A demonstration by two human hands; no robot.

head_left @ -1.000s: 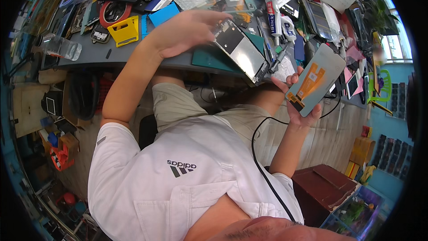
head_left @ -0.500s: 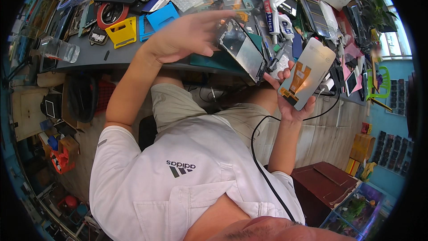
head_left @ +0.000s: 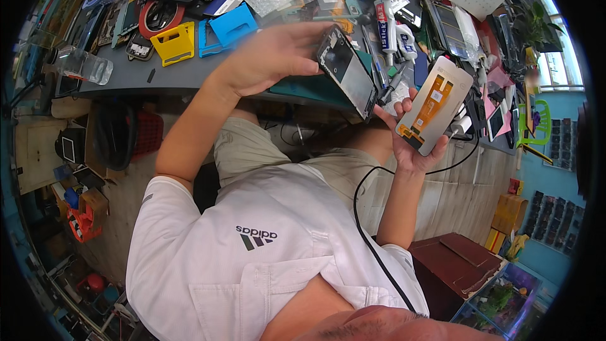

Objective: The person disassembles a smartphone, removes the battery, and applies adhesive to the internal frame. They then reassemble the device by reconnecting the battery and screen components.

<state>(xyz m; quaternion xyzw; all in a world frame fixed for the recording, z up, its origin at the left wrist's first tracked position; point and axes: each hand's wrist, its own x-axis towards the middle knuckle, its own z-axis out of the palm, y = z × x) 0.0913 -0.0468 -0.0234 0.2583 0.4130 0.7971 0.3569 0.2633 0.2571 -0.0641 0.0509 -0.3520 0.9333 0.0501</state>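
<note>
My left hand [head_left: 268, 57] reaches in over the bench's front edge, its fingers and thumb closed on the upper left edge of a black phone frame [head_left: 346, 71]. The frame tilts, with a dark upper half and a silvery lower half. In my right hand [head_left: 413, 151] is a phone screen panel [head_left: 445, 95], its pale back turned up and an orange flex cable [head_left: 434, 106] running along it. The right index finger extends to the frame's lower end and appears to touch it. The left fingertips are partly hidden behind the frame.
The grey bench [head_left: 189, 79] carries a yellow phone stand [head_left: 173, 44], a blue stand [head_left: 232, 24], red tape [head_left: 148, 22] and a clear bottle [head_left: 85, 66]. Glue tubes [head_left: 386, 28] and tools lie beyond the frame. A black cable [head_left: 361, 205] hangs across my right side.
My left hand has shifted right and its thumb has come to the frame's edge. The frame has turned more edge-on, its top moving right. The screen panel has tilted slightly.
</note>
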